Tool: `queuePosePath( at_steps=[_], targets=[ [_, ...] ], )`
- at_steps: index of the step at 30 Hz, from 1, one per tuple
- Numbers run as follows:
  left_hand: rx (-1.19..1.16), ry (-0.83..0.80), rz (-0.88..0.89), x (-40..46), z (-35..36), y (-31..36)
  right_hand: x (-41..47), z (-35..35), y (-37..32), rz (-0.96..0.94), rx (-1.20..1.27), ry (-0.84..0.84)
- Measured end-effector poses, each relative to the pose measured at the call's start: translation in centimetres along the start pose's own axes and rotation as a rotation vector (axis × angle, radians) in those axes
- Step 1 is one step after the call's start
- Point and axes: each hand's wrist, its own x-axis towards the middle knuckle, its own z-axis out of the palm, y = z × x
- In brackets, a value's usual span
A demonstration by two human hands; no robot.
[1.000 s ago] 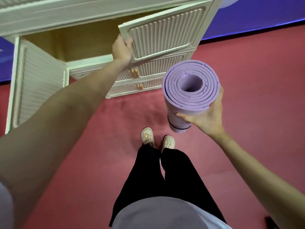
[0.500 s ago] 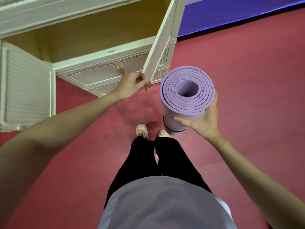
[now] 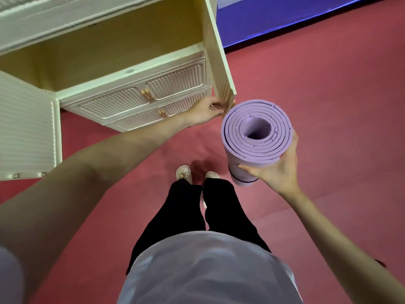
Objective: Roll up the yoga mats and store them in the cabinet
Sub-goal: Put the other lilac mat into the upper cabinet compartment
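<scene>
The rolled lilac foam yoga mat (image 3: 256,137) stands upright in the air in front of the person, its spiral end facing the camera and a thin dark band around its lower part. It is just right of the cabinet's open right door and not yet inside. The right hand (image 3: 278,170) holds it from below and from the side, fingers and thumb curled around the roll.

The left hand (image 3: 206,110) reaches across to the lower corner of the cream, ribbed right door (image 3: 219,62), its fingers pinching the edge beside the small gold handle. That door is swung wide, edge-on to the camera. The left door (image 3: 26,128) is also open, so the upper compartment of the cream ribbed-front cabinet (image 3: 122,47) shows its bare yellowish interior. Below it are drawer fronts with gold pulls. The cabinet stands on a red floor (image 3: 317,95), with a blue wall strip behind.

The step in hand looks like finishing the door swing to clear a path for the mat. To do it well, the door should probably go fully back so that it does not drift in. The roll is then best turned on its side, kept squeezed so the coil stays tight, and fed in end first along the shelf, clear of the door edge.
</scene>
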Motion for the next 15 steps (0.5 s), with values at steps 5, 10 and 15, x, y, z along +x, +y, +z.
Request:
queuePosePath(
  at_steps=[5, 10, 15],
  targets=[
    [-0.001, 0.068, -0.127, -1.4, 0.2, -2.2, -0.4, 0.1, -0.5, 0.007, 0.021, -0.029],
    [-0.045, 0.063, -0.227, -6.7, -0.3, -6.7, 0.1, 3.1, -1.8, -0.045, 0.045, -0.089],
    [-0.172, 0.086, -0.388, -13.9, -0.1, -12.0, 2.2, 8.7, -3.3, -0.067, 0.049, -0.17]
  ],
)
